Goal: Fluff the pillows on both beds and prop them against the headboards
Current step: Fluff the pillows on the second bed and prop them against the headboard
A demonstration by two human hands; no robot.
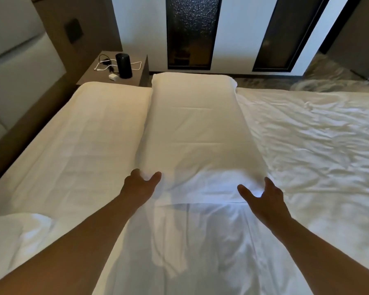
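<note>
Long white pillow (197, 133), smooth cotton case with faint fold creases, lying lengthwise across the bed (307, 145), far end near the bedside tabletop (115, 78). Second flat white pillow (83, 133) just beside it on the left, touching along one edge. Rumpled sheet on the right, wrinkled and soft. Left hand (140, 185) spread, fingers curled at the pillow's near left corner; right hand (263, 198) open (thumb splayed) at the near right corner, fingertips hidden in cloth. Black cylinder (123, 65) and white cable (103, 64) on the tabletop. Padded headboard (19, 67) cut off at left.
</note>
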